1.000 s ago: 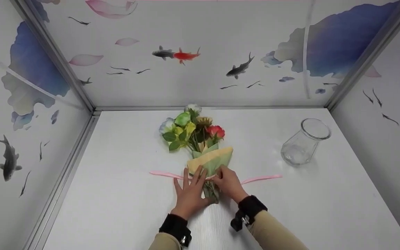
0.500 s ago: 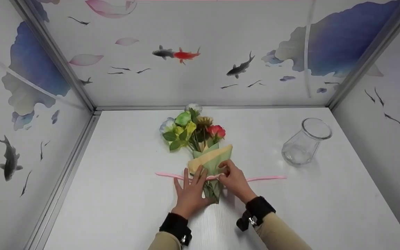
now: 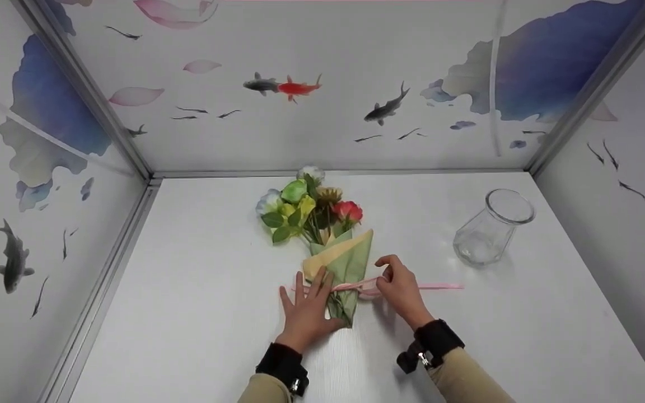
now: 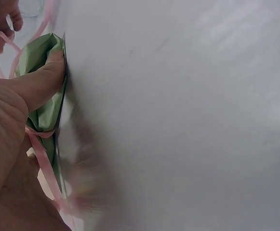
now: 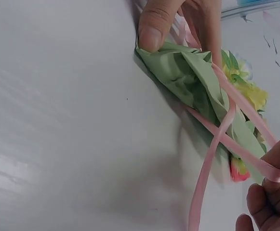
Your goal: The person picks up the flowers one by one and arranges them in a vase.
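On the broad white surface (image 3: 199, 324) lies a bouquet of mixed flowers wrapped in green and yellow paper (image 3: 333, 254), blooms pointing away from the person; a clear glass vase (image 3: 482, 240) stands well apart to the right. The left hand (image 3: 307, 313) lies spread, pressing the wrap, thumb on its lower end. The right hand (image 3: 403, 288), its forearm slanting in from lower right, pinches a narrow pink satiny ribbon (image 3: 346, 286) that runs round the wrap.
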`<state>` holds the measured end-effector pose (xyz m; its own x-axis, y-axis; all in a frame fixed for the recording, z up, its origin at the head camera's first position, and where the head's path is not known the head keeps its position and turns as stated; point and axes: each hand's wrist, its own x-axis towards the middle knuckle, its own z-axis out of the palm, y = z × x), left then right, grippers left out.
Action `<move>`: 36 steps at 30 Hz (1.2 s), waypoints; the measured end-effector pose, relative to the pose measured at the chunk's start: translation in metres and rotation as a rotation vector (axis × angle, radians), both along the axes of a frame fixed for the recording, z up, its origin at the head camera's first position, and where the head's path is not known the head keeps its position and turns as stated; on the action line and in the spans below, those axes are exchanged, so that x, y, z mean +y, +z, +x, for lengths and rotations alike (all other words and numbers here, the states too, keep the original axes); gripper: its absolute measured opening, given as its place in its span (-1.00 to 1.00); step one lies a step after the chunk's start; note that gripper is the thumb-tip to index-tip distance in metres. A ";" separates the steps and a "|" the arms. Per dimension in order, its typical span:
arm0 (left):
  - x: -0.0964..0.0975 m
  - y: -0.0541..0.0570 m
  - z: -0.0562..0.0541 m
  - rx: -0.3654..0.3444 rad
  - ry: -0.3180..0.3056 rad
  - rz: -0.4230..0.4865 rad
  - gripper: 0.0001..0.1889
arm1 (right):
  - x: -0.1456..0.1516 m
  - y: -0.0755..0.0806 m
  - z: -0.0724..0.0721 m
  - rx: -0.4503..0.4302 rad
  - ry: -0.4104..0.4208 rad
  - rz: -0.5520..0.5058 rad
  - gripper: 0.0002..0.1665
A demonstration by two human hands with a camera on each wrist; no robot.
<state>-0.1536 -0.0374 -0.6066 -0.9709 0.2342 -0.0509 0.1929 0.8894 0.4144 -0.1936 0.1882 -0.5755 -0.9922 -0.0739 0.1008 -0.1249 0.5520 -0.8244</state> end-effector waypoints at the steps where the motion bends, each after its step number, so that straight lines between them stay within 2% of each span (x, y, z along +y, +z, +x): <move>1: 0.000 0.000 0.000 -0.001 -0.001 0.008 0.14 | 0.003 0.001 0.000 -0.003 -0.022 -0.005 -0.65; 7: 0.001 0.001 0.002 -0.006 -0.009 0.040 0.11 | 0.021 0.004 0.000 -0.029 -0.153 -0.027 -0.70; 15: 0.001 0.000 0.001 -0.016 0.000 0.027 0.09 | 0.051 0.004 0.004 -0.063 -0.247 -0.033 -0.74; 36: 0.000 0.001 0.001 -0.028 0.005 0.052 0.11 | 0.142 0.000 0.025 -0.344 -0.386 -0.123 -0.54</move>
